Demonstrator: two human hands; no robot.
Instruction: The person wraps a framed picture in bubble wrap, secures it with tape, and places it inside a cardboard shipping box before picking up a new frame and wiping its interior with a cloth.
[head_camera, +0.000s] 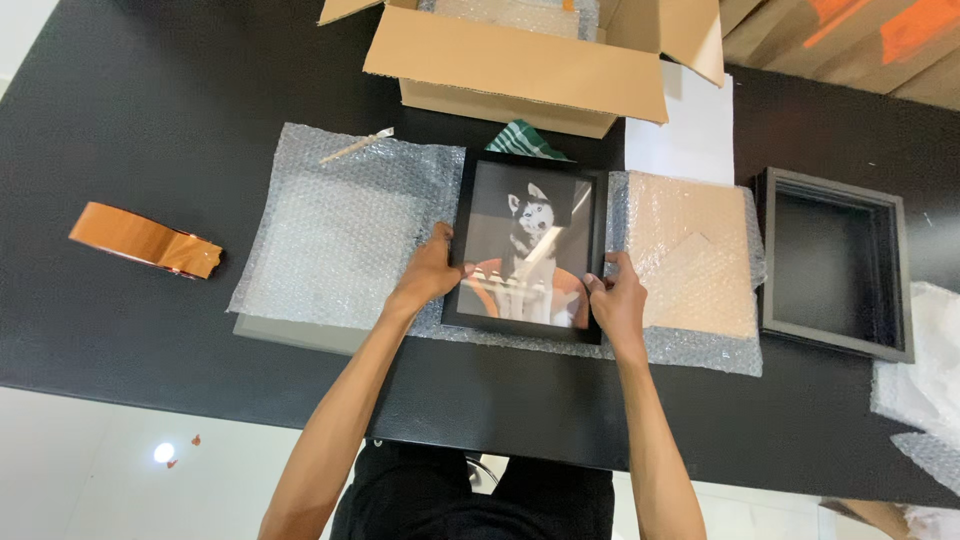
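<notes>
Left hand (432, 272) clamped on left edge of frame (526, 245), thumb over the front, fingers under or behind. Right hand (614, 302) gripping lower right corner the same way. Both closed on the frame; neither free.

Frame: black, glazed, dog picture inside, lying face up on bubble wrap (340, 235), roughly centred on the sheet, near the worktop's front edge. Glare on glass at lower half. Not yet wrapped: wrap flat and spread beneath and to both sides, no fold over the front.

Just right of frame, a flat tan board under bubble wrap (690, 260), touching or nearly touching frame's right edge. Cannot tell whether one sheet or two.

Farther right, second frame (835, 262), deep, black, empty, lying open side up, apart from the wrap. White packing material (925, 360) at far right edge.

Behind frame: open carton (520, 60), flaps out, more wrap visible inside. Green-and-white cloth (525, 140) between carton and frame. White sheet (690, 125) beside carton.

Far left: tape roll (145, 240), brown, well apart from hands, untouched. Small strip of tape (355, 145) on wrap's upper left.

Judged stage: early to middle. Frame positioned on wrap; folding, taping, boxing all left. Black worktop (150, 110) beneath all.
</notes>
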